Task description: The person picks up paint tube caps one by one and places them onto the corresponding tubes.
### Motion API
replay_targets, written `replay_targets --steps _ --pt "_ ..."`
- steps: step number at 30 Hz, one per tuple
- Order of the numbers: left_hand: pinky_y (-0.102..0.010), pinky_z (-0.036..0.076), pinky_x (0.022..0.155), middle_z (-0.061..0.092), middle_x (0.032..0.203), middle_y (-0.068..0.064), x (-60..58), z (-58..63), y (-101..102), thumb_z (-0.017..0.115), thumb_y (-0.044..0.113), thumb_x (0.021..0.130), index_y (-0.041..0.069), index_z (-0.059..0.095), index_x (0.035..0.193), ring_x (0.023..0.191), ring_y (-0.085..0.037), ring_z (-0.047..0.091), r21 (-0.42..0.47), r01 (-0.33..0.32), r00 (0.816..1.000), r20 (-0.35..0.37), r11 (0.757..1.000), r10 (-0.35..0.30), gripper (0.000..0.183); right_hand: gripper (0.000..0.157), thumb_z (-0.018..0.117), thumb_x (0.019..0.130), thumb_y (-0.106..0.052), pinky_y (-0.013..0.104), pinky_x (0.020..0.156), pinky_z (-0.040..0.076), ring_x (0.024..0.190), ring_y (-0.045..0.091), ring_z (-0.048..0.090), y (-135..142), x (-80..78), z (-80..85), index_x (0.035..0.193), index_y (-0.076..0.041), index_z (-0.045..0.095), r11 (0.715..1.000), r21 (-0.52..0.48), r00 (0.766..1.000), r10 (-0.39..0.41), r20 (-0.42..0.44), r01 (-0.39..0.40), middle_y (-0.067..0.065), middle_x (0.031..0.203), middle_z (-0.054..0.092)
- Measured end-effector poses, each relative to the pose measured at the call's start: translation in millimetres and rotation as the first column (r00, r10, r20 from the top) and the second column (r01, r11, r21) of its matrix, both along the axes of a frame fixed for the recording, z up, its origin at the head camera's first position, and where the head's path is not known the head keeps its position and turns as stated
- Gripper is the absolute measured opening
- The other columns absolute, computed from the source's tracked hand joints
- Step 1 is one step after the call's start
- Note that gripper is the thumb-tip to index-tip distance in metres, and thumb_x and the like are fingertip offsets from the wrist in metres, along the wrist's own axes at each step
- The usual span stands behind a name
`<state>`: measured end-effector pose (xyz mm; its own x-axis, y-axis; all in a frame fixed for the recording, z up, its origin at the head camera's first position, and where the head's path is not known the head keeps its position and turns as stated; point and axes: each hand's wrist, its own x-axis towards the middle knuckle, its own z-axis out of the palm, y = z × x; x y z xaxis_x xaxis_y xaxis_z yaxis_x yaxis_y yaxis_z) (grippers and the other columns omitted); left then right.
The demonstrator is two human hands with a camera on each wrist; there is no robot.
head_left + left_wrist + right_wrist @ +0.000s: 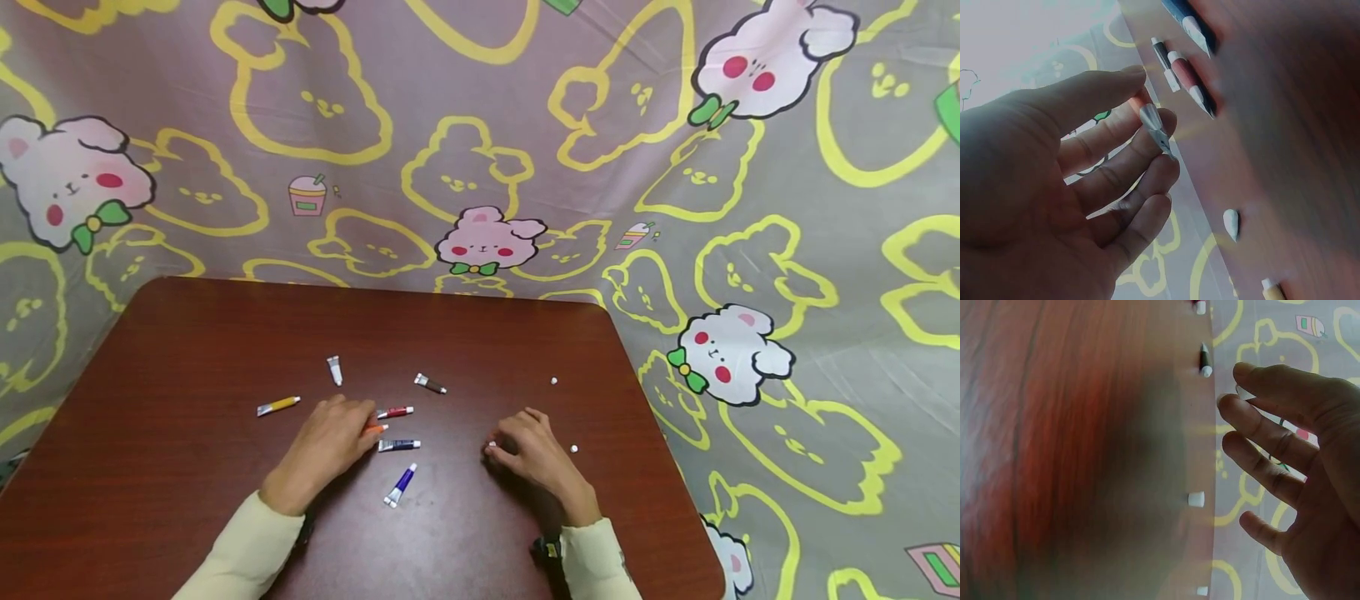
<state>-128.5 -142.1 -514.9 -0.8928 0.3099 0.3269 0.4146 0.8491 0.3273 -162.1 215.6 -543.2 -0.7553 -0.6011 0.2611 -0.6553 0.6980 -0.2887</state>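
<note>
My left hand (330, 437) pinches a small orange paint tube (1141, 99) between thumb and fingers. Its crimped silver end sticks out past the fingertips in the left wrist view. A red paint tube (395, 412) and a dark blue one (400, 446) lie right beside that hand, with a purple tube (401, 485) nearer me. Over the right part of the table, my right hand (534, 448) holds a small white cap (492, 444) between thumb and index finger. The other fingers of this hand are loosely bent in the right wrist view.
Two white caps, one far (554, 381) and one near (574, 448), sit on the table (480, 533) at right. A brown tube (431, 383), a white tube (335, 371) and a yellow tube (278, 406) lie farther back and left. A patterned curtain (465, 100) hangs behind the table.
</note>
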Motion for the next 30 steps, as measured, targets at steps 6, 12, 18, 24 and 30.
replay_targets --steps 6,12,18,24,30 --pt "-0.039 0.041 0.067 0.056 0.066 0.004 -1.7 1.8 7 0.091 0.019 0.088 0.013 0.059 0.081 0.070 -0.020 0.049 -0.015 0.020 0.999 -0.026 1.000 -0.020 0.033 0.015 0.087 0.091 -0.023 0.065 0.109 0.044 0.095 0.018 0.066 -12 -2.2 3.2 0.097 -0.017 0.074 1.000 -0.015 1.000 0.016 -0.008 -0.016 -0.004 0.092 0.073" --pt "-0.040 0.044 0.069 0.059 0.071 0.004 -3.5 3.6 15 0.092 0.016 0.086 0.014 0.062 0.084 0.074 -0.021 0.054 -0.016 0.039 0.998 -0.057 0.999 -0.040 0.030 0.016 0.087 0.092 -0.025 0.065 0.109 0.045 0.098 0.018 0.069 -22 -4.9 4.4 0.097 -0.017 0.074 0.999 -0.006 0.999 0.036 -0.039 -0.037 -0.003 0.095 0.073" --pt "-0.039 0.045 0.070 0.061 0.073 0.003 -6.1 4.6 23 0.093 0.011 0.082 0.013 0.064 0.085 0.073 -0.019 0.052 0.000 0.065 0.995 -0.079 0.998 -0.064 0.029 0.016 0.086 0.093 -0.027 0.064 0.112 0.045 0.100 0.018 0.070 -32 -7.3 5.4 0.099 -0.016 0.075 0.999 -0.015 0.998 0.050 -0.025 -0.050 -0.002 0.096 0.073" --pt "-0.039 0.044 0.070 0.063 0.076 0.003 -7.2 6.5 30 0.093 0.011 0.081 0.014 0.063 0.085 0.074 -0.020 0.052 -0.005 0.073 0.991 -0.110 0.997 -0.073 0.031 0.014 0.084 0.095 -0.026 0.068 0.114 0.043 0.103 0.019 0.071 -42 -7.0 8.8 0.101 -0.016 0.076 0.998 -0.036 0.998 0.056 0.011 -0.055 -0.002 0.098 0.076" --pt "-0.038 0.044 0.068 0.064 0.076 0.002 -8.9 7.7 39 0.094 0.015 0.082 0.014 0.063 0.085 0.074 -0.021 0.054 0.013 0.095 0.986 -0.141 0.995 -0.092 0.031 0.013 0.084 0.096 -0.025 0.070 0.114 0.042 0.101 0.018 0.073 -51 -8.7 7.6 0.100 -0.016 0.077 0.995 -0.058 0.996 0.085 0.022 -0.083 -0.004 0.095 0.078"
